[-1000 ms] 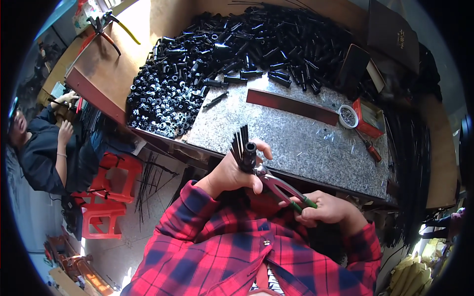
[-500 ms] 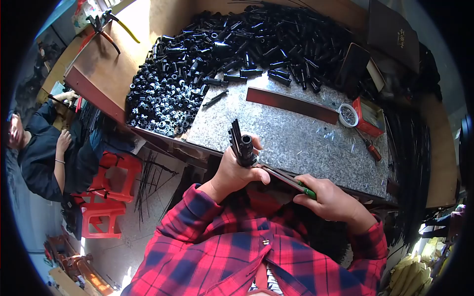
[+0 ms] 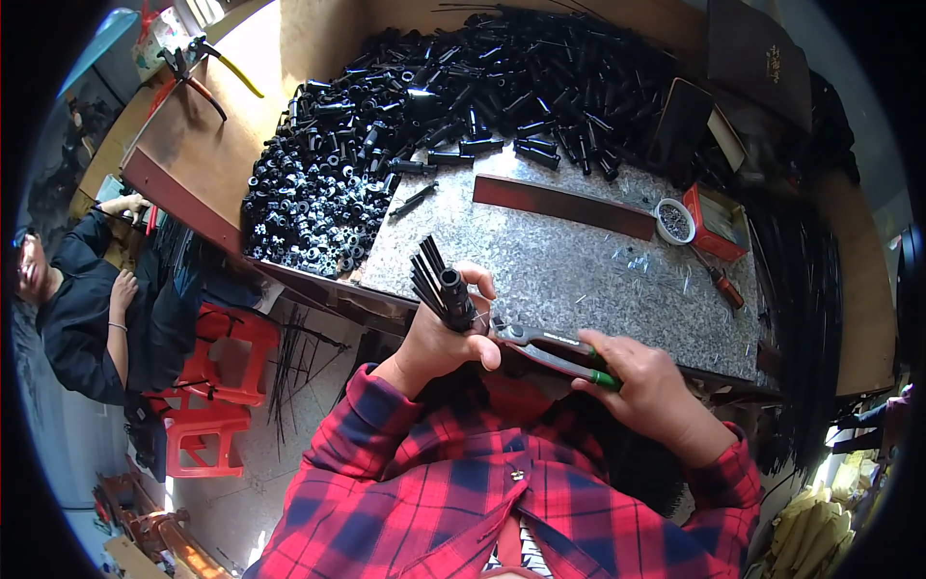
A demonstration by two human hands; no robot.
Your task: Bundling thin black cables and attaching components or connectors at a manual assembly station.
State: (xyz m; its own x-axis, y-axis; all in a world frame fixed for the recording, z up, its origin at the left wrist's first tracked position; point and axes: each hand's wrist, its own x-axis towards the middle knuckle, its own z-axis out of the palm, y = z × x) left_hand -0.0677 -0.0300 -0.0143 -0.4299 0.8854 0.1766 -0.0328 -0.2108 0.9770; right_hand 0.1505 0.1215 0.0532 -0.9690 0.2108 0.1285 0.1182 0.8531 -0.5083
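Left hand (image 3: pixel 430 342): curled round a black tube (image 3: pixel 453 302) and thin black rods (image 3: pixel 424 274), before the speckled desk (image 3: pixel 540 261). Right hand (image 3: pixel 644 388): clasped on green-gripped pliers (image 3: pixel 521 334), their head beside the left thumb.

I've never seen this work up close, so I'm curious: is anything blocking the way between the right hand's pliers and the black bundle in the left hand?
Nothing visible blocks it. The pliers in the right hand point at the black bundle; the left hand's thumb lies just below their path.
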